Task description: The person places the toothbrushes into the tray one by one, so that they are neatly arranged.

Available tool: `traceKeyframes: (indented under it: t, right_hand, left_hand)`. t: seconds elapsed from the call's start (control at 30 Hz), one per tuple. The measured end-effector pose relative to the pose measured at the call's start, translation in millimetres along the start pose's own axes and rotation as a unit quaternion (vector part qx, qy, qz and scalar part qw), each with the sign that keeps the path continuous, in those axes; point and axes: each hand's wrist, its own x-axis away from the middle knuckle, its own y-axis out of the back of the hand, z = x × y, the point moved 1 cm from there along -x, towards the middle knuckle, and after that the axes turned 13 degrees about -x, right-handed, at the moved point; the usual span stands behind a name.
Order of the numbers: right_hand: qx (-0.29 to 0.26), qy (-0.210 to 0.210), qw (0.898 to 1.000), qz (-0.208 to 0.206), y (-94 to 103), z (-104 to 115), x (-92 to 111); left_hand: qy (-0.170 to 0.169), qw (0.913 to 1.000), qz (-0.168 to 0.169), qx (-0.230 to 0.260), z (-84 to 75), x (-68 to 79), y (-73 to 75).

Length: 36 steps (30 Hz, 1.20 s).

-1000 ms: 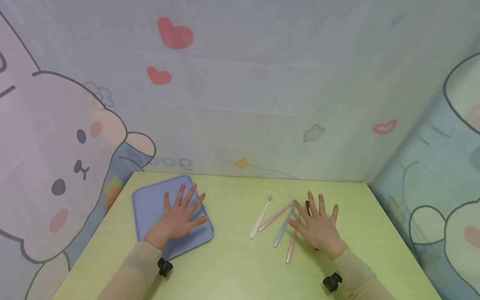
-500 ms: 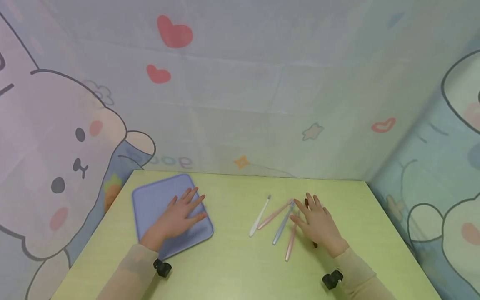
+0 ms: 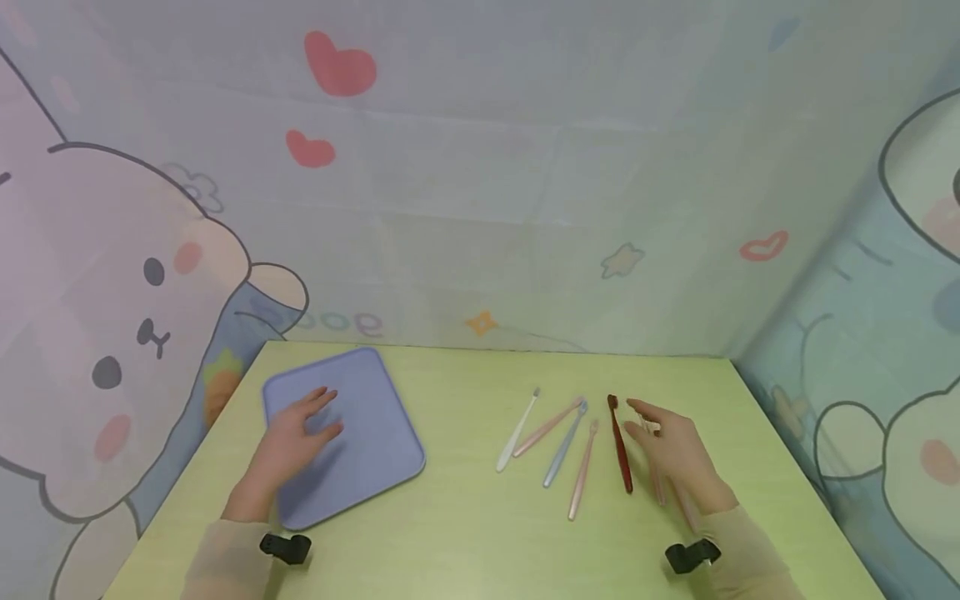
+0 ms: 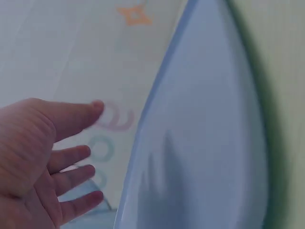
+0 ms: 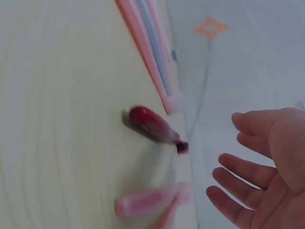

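My left hand [image 3: 291, 446] hovers over the left part of a purple-blue square tray [image 3: 375, 454], fingers relaxed and holding nothing. Its shadow falls on the tray in the left wrist view. At the right, my right hand [image 3: 678, 450] is held over the table beside a dark red toothbrush [image 3: 621, 450], thumb and fingers loosely bent and apart. Beneath this hand lie light pink toothbrushes, one handle [image 3: 658, 487] showing below the palm, their heads partly hidden. In the right wrist view the red toothbrush [image 5: 155, 125] lies clear of the fingers.
Left of the red toothbrush lie a white toothbrush [image 3: 517, 433], a pink one [image 3: 546, 430], a blue one [image 3: 564, 447] and another pink one [image 3: 581, 477]. The yellow-green table [image 3: 465, 533] backs onto a printed cloth [image 3: 480, 192].
My left hand has shifted left across the tray. My right hand has moved right, uncovering the red toothbrush, and the spread fingers of both hands have drawn closer together.
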Motion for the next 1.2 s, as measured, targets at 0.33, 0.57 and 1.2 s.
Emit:
traceKeyframes:
  t: [0.33,0.57,1.2]
  right_hand:
    - [0.003,-0.057,0.998,0.031,36.9,-31.2,18.7]
    - [-0.077,-0.127,0.987,0.067,48.6,-44.4,30.7]
    - [-0.194,-0.212,0.948,0.138,53.4,-56.3,47.6]
  left_hand:
    - [0.1,0.9948,0.015,-0.006,48.7,27.3,19.4]
    - [0.118,0.9905,0.068,0.023,54.7,33.1,21.1]
    - [0.133,0.981,0.125,0.066,70.5,48.5,26.7]
